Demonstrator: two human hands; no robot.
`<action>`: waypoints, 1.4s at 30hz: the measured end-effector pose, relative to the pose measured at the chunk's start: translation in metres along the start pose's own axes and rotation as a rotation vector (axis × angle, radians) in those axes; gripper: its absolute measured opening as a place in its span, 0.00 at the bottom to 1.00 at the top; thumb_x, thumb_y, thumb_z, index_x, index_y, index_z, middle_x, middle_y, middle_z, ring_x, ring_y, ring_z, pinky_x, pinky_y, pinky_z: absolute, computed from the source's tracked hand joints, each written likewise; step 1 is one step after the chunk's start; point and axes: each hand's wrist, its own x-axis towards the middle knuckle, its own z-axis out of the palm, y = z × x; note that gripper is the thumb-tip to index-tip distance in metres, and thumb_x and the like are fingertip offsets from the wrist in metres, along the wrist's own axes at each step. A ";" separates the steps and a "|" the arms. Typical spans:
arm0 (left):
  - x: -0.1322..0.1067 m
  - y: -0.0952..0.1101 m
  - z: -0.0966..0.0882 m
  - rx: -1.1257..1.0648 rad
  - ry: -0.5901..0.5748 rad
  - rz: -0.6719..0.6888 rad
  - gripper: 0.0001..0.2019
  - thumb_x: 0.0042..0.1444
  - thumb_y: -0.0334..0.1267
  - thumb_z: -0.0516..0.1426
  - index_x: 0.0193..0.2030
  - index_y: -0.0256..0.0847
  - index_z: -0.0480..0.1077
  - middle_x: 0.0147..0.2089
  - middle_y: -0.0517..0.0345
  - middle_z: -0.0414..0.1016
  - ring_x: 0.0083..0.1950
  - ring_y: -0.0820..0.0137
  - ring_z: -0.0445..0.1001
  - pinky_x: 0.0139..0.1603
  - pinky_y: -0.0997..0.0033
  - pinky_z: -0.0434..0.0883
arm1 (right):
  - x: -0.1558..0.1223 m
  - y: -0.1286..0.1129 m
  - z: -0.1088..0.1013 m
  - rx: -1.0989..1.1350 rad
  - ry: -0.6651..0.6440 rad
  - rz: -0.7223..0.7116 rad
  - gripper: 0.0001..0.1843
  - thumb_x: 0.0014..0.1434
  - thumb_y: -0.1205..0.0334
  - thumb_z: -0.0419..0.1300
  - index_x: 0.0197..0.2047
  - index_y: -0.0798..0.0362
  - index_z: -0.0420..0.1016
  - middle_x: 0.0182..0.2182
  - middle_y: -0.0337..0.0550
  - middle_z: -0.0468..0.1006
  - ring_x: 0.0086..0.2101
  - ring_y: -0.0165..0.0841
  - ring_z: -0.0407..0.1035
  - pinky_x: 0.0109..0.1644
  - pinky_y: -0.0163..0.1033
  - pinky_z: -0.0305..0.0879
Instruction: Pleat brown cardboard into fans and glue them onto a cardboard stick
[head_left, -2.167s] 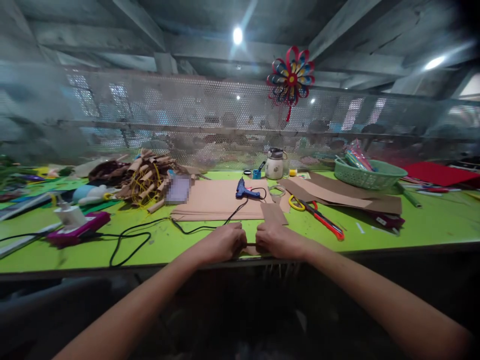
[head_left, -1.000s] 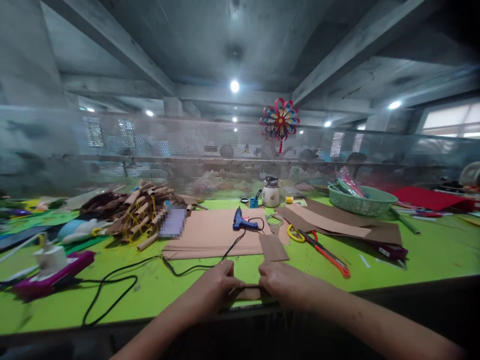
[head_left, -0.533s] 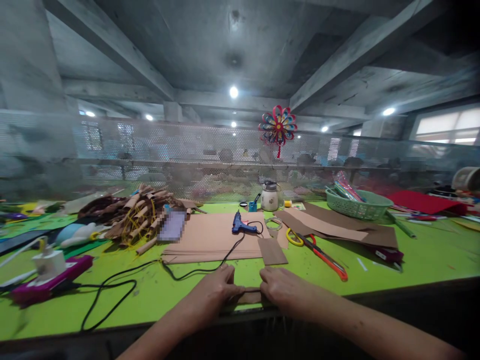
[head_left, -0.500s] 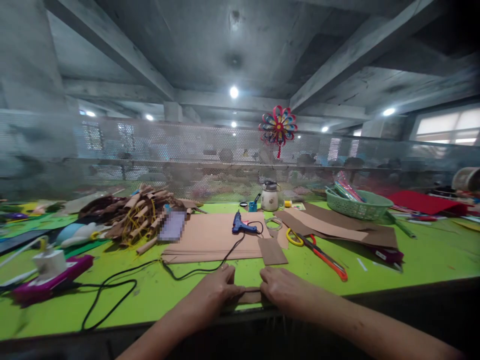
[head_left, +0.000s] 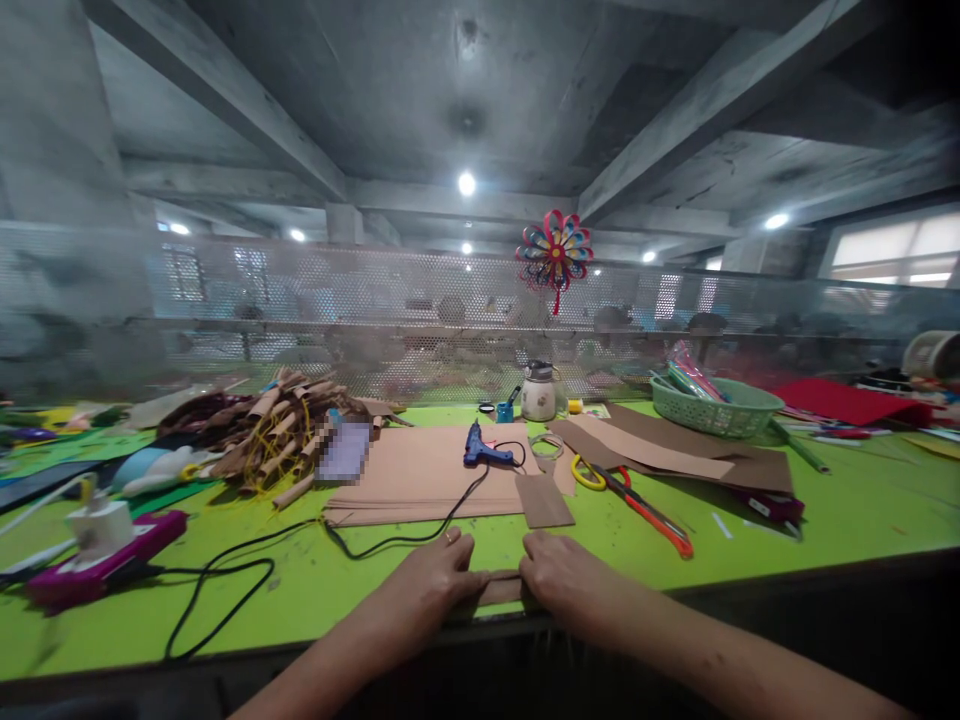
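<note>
Between my hands, close to the table's front edge, lies a small piece of brown paper (head_left: 501, 590) with its far edge curled or folded up. My left hand (head_left: 435, 575) pinches its left end, the fingertips partly hidden. The right end is gripped by my right hand (head_left: 562, 575), its fingers curled over the paper. Just beyond my hands sits a brown square card (head_left: 545, 501). It overlaps a stack of light brown paper sheets (head_left: 412, 475), on which a blue glue gun (head_left: 480, 448) rests.
Scissors (head_left: 637, 503) with yellow and orange handles lie to the right, before brown sheets (head_left: 675, 450) and a green basket (head_left: 716, 408). At left are a heap of rolled paper tubes (head_left: 281, 440), a purple power strip (head_left: 105, 560) and a black cord (head_left: 225, 545). A jug (head_left: 538, 395) stands behind.
Both hands stay almost in place on the brown paper. Its raised edge between them looks slightly shifted. The rest of the table is unchanged.
</note>
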 end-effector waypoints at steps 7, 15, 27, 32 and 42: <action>-0.001 0.004 -0.006 -0.013 -0.019 -0.017 0.10 0.62 0.33 0.50 0.44 0.48 0.71 0.35 0.56 0.63 0.37 0.67 0.60 0.33 0.69 0.54 | 0.005 0.001 -0.001 0.055 -0.035 0.077 0.10 0.53 0.76 0.52 0.36 0.58 0.72 0.34 0.51 0.73 0.35 0.38 0.67 0.35 0.38 0.57; -0.002 0.003 -0.004 -0.022 -0.007 -0.011 0.11 0.61 0.32 0.50 0.45 0.48 0.70 0.36 0.56 0.63 0.39 0.67 0.60 0.34 0.69 0.55 | 0.007 -0.006 -0.001 0.020 -0.009 0.167 0.10 0.53 0.76 0.53 0.33 0.58 0.74 0.33 0.52 0.74 0.33 0.38 0.69 0.33 0.38 0.57; -0.002 0.007 -0.007 0.070 -0.003 0.035 0.10 0.60 0.30 0.51 0.45 0.45 0.69 0.38 0.54 0.64 0.40 0.66 0.61 0.36 0.68 0.58 | 0.002 -0.004 -0.002 -0.068 -0.036 0.229 0.08 0.51 0.77 0.55 0.31 0.60 0.75 0.30 0.54 0.76 0.30 0.38 0.69 0.29 0.37 0.59; 0.000 0.011 -0.009 0.096 -0.025 0.053 0.11 0.59 0.28 0.51 0.46 0.42 0.69 0.39 0.52 0.64 0.38 0.66 0.61 0.38 0.67 0.60 | -0.014 0.014 -0.016 0.023 0.158 0.306 0.13 0.51 0.76 0.56 0.39 0.59 0.75 0.42 0.55 0.72 0.41 0.40 0.66 0.36 0.37 0.62; 0.005 0.008 -0.011 -0.044 -0.012 -0.020 0.11 0.58 0.31 0.51 0.43 0.43 0.74 0.34 0.54 0.64 0.36 0.68 0.63 0.34 0.71 0.59 | 0.006 0.012 0.031 0.411 0.372 0.091 0.09 0.62 0.66 0.54 0.35 0.55 0.75 0.33 0.47 0.71 0.36 0.34 0.65 0.37 0.38 0.61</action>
